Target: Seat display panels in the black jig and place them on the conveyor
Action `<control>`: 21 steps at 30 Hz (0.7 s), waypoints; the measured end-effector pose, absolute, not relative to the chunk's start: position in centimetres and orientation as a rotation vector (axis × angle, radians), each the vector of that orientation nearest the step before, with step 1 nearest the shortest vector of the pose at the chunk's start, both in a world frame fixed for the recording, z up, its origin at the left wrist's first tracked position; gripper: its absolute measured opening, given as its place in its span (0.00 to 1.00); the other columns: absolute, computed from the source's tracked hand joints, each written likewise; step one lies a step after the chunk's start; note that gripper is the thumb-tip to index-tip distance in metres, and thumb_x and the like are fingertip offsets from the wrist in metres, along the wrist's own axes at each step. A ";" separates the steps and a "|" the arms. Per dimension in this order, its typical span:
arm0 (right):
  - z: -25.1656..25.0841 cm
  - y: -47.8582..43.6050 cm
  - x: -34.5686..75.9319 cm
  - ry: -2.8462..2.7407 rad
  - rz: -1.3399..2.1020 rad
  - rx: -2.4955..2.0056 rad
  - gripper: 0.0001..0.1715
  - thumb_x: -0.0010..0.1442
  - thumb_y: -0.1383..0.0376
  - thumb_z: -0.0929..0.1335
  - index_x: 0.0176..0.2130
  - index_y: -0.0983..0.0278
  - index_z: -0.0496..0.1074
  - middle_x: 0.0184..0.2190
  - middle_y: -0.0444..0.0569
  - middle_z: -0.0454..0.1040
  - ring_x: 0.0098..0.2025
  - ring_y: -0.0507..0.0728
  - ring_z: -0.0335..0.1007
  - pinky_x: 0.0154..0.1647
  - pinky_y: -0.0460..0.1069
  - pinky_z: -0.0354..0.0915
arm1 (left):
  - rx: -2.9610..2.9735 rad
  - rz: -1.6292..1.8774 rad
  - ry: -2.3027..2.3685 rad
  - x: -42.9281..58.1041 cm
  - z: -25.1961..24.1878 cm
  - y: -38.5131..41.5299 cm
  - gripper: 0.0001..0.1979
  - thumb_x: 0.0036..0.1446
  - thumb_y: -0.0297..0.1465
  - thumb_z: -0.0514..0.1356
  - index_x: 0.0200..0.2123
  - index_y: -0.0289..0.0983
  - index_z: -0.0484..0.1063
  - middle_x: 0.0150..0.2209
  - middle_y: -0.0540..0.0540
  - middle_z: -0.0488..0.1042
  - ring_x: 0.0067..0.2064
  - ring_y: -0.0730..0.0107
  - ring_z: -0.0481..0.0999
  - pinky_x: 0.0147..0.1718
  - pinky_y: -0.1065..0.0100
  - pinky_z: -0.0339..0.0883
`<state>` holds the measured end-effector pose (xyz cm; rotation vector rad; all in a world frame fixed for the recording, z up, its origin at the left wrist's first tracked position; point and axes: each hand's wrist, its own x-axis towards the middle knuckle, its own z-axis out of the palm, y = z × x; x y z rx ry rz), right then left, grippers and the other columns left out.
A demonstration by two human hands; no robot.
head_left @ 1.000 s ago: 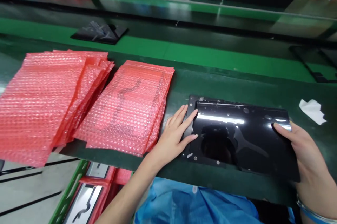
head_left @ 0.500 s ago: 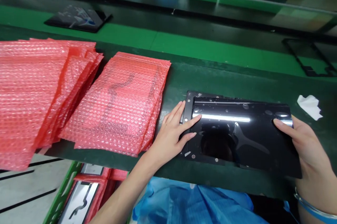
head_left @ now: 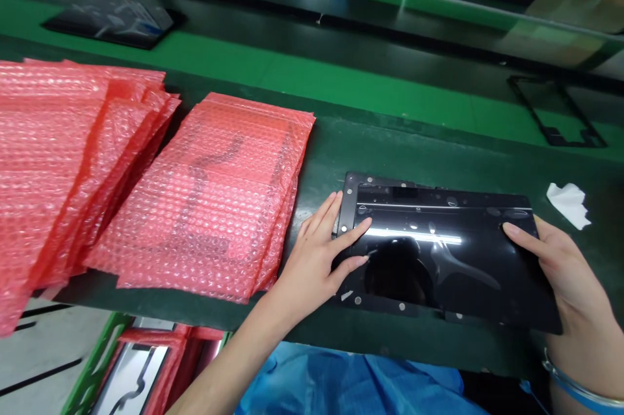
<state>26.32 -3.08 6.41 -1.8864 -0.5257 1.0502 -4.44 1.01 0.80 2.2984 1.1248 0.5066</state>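
Observation:
A glossy black screen panel lies over a black plate-like frame with small round silvery dots along its edges. My right hand grips the panel's right end, thumb on top and the other fingers hidden behind it. My left hand rests at the left edge of the frame with its fingers spread. Its index finger and thumb reach onto the panel's left part. Most of the frame is hidden under the panel. The panel's surface shows light reflections and a clear, wrinkled patch.
Red bubble-wrap bags lie left of the frame, beside a larger pile of them. At the back are a dark flat panel and a thin black frame. White paper lies right. A green crate stands below the table edge.
The view has shifted slightly, moving the bags left in the picture. Both hands keep nearly the same places on the panel and frame, and the light streak on the panel sits a little lower.

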 end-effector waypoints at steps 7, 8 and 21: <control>6.8 -1.9 29.5 -1.259 1.077 -2.367 0.25 0.49 0.41 0.69 0.23 0.58 0.65 0.16 0.47 0.71 0.20 0.59 0.70 0.24 0.52 0.66 | 2.356 0.550 1.175 -4.2 0.4 1.2 0.22 0.65 0.38 0.56 0.62 0.47 0.67 0.71 0.34 0.49 0.71 0.47 0.49 0.62 0.40 0.57; 7.0 -1.5 29.9 -1.434 1.080 -2.491 0.28 0.53 0.40 0.66 0.20 0.58 0.62 0.12 0.46 0.67 0.16 0.58 0.66 0.22 0.52 0.63 | 2.371 0.553 1.184 -4.4 0.4 1.2 0.22 0.65 0.38 0.56 0.61 0.47 0.67 0.70 0.34 0.50 0.71 0.48 0.49 0.61 0.41 0.58; 6.2 3.7 34.5 -1.676 0.872 -2.408 0.20 0.60 0.50 0.68 0.28 0.60 0.64 0.12 0.38 0.65 0.19 0.51 0.64 0.27 0.46 0.56 | 2.842 0.627 0.752 7.3 2.6 -3.4 0.24 0.66 0.33 0.52 0.64 0.38 0.62 0.68 0.38 0.58 0.68 0.50 0.58 0.57 0.47 0.67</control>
